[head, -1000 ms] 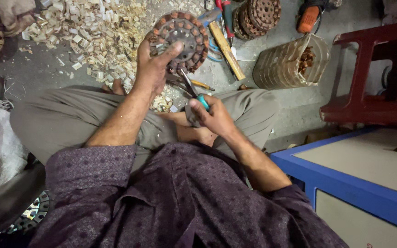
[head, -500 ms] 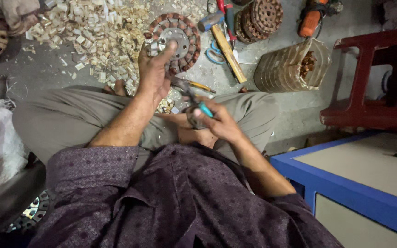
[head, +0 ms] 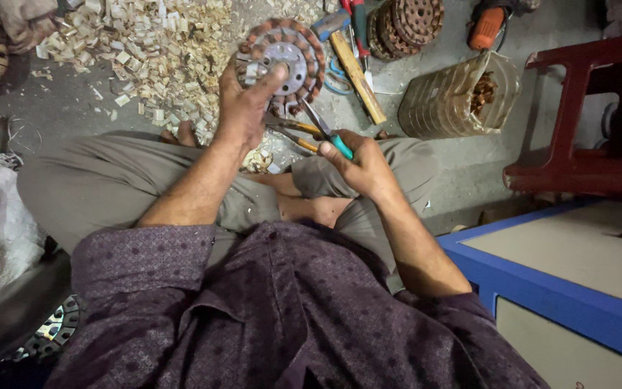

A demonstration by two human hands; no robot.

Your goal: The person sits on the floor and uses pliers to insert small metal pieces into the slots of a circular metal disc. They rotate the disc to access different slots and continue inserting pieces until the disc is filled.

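1. Since the earlier frames the left hand (head: 242, 108) has stayed on the round stator (head: 282, 61), while the right hand (head: 358, 164) has drawn back a little toward the lap with its tool.
2. On the grey concrete floor (head: 455, 166) a wide pile of pale wood-like chips (head: 145, 50) lies left of the stator.
3. A dark red stool (head: 584, 115) stands at the right, with a blue-edged cabinet (head: 563, 288) nearer the person.
4. Beside the stool sits a clear plastic jar (head: 455, 97) on its side, holding copper bits.
5. The stator, ringed with copper windings, rests on the floor just beyond the crossed legs; the left hand clasps its near rim, thumb over the metal hub.
6. The right hand is wrapped tight around the teal and orange handles of the pliers (head: 318, 133), whose tips point at the stator's near edge.
7. A wooden-handled hammer (head: 350, 61) lies just right of the stator.
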